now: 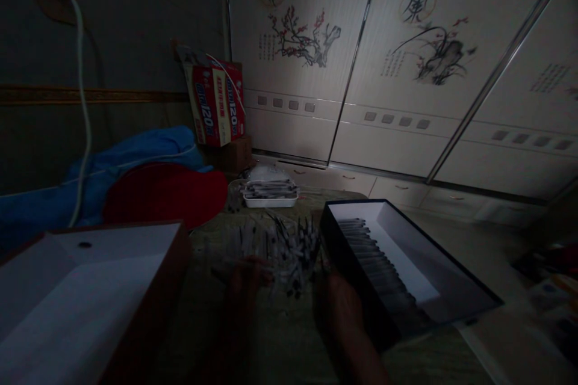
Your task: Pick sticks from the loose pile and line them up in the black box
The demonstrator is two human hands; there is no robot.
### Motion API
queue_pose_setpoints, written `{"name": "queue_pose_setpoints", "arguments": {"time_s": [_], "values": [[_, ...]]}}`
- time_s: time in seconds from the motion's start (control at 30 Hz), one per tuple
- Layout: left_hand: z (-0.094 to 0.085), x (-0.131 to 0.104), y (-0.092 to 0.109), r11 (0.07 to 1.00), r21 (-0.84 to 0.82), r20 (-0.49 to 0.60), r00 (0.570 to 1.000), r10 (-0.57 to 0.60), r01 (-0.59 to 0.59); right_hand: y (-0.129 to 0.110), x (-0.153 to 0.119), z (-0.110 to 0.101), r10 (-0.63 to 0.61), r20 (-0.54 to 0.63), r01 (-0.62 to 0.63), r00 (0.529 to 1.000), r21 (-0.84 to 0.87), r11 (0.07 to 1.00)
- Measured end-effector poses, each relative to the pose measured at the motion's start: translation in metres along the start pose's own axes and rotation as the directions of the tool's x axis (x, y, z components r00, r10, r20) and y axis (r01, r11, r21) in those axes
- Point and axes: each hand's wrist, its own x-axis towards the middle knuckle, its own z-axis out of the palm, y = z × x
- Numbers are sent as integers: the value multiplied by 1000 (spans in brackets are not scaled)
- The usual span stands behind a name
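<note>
My left hand [246, 283] is at the near edge of a loose heap of pen-like sticks [289, 249] with dark ends, blurred by motion; its fingers are too dim to read. Just left of a dark-edged box [361, 277] is my right hand [341, 298], its fingertips bent near the box wall and whatever they hold too small to name. Inside that box a row of similar sticks [379, 261] lies side by side along the left part. Behind the heap, a white tray [271, 201] holds more sticks.
A brown-sided box [167, 277] with a white inside stands at the left. Beyond it lie a red round item [167, 195] and blue cloth [144, 144]. Red cartons [219, 102] stand near the wall, with sliding cabinet doors [307, 24] behind the table.
</note>
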Motion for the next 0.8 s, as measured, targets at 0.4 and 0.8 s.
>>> {"name": "queue_pose_setpoints", "arguments": {"time_s": [0.4,0.8], "values": [[4,-5,14,998,40,-10,999,45,-45,-8,2,-2,18,-32,-19,999,-33,999],[-3,0,15,998,40,-26,998,53,-52,-15,-18,-7,-134,-321,185,938,134,974]]}}
